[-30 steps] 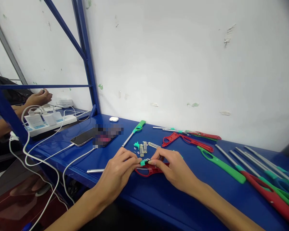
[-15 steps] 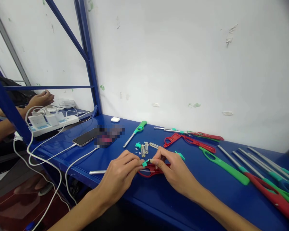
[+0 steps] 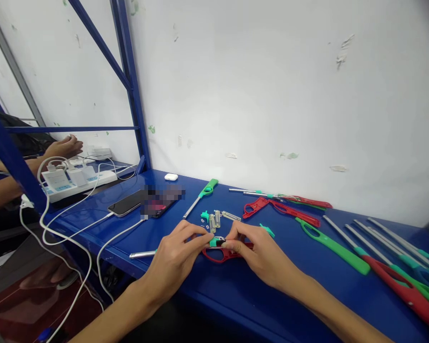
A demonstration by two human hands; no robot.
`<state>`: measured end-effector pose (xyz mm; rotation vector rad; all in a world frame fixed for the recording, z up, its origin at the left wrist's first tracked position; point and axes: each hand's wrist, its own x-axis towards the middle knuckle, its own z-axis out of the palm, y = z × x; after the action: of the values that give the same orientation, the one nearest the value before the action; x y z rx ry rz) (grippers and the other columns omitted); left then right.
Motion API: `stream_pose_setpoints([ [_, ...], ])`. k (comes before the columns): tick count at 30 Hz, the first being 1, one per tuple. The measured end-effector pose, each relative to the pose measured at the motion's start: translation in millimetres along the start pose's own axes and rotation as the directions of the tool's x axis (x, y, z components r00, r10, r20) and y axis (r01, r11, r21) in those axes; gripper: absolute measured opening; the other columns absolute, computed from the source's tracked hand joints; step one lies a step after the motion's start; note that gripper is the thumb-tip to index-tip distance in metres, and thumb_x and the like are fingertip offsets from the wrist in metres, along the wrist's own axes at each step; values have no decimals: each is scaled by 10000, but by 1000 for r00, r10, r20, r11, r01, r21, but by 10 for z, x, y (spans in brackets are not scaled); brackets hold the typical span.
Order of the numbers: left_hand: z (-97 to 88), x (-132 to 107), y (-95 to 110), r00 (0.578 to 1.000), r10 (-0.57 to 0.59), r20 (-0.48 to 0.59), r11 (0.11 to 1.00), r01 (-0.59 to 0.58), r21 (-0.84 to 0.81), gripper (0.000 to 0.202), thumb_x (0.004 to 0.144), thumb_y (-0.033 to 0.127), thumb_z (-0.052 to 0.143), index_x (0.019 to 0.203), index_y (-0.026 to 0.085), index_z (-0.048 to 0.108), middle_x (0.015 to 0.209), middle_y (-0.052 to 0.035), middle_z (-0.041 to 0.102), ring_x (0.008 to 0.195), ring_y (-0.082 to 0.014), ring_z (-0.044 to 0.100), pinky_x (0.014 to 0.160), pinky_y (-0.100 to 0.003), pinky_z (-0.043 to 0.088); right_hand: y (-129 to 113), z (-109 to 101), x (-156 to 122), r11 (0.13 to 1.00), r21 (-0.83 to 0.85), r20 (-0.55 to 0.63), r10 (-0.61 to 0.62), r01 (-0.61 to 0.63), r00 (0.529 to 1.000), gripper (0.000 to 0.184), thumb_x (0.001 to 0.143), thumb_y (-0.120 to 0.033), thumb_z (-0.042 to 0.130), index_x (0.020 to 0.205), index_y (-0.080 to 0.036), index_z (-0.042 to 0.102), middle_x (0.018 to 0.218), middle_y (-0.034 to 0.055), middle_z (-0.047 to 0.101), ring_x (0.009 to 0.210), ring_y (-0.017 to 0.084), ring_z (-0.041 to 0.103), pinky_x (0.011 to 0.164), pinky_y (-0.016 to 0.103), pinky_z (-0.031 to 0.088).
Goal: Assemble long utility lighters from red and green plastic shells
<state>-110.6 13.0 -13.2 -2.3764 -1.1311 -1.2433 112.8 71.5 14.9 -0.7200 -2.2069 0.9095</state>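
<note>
My left hand (image 3: 177, 257) and my right hand (image 3: 259, 252) meet over a red lighter handle (image 3: 223, 255) that lies on the blue shelf (image 3: 207, 305). Both hands pinch a small teal trigger piece (image 3: 213, 242) at the top of that handle. A metal tube (image 3: 142, 254) sticks out to the left from under my left hand. Just behind my fingers lie small clear tubes (image 3: 214, 219) and teal bits (image 3: 204, 216).
Red and green lighter shells and long lighters (image 3: 389, 267) lie to the right. One green lighter (image 3: 200, 196) and a white earbud case (image 3: 170, 177) sit farther back. Two phones (image 3: 127, 205) with white cables rest at left. Another person's hand (image 3: 62, 147) is beyond the blue frame.
My fingers have shifted slightly on the teal piece, pressing it lower onto the red handle. The view has moved a little.
</note>
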Motion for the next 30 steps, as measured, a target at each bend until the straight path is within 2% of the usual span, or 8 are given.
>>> stream_pose_setpoints([
  [11,-27,-36,-8,995,56,77,997,-60,49,376,967,-26,466,1185,189,684,976,-61,707,794,-165,513,627,-234,461,45,23,-13,997,72,54,33,-37,998,198,972,-253,605,778,-213,592,740,-28,637,687,144,562,640,245,407],
  [15,-8,-60,-32,996,68,56,996,-72,61,416,952,-49,451,1206,193,674,993,-58,701,807,-164,513,613,-234,439,49,36,-15,998,66,52,14,-17,999,234,978,-285,612,760,-212,567,718,-36,596,666,135,512,624,240,375],
  [21,2,-54,-53,990,124,70,984,-132,118,380,939,-44,469,1184,169,667,993,-61,700,812,-168,525,598,-247,423,72,49,-15,999,46,58,-13,11,998,260,989,-319,614,760,-212,556,715,-43,578,654,127,482,613,238,346],
  [25,2,-58,-43,987,142,70,980,-150,133,374,932,-49,465,1171,157,666,981,-63,703,808,-168,527,596,-250,425,67,49,-16,1000,27,62,-8,7,998,255,986,-277,612,747,-212,549,694,-51,563,636,122,469,597,236,334],
  [30,0,-70,-37,991,110,71,985,-118,125,382,939,-37,476,1170,187,682,982,-43,712,810,-167,526,587,-242,424,13,-9,10,1000,-8,68,7,-6,998,211,973,-258,630,768,-215,607,734,-42,649,675,129,564,632,236,390],
])
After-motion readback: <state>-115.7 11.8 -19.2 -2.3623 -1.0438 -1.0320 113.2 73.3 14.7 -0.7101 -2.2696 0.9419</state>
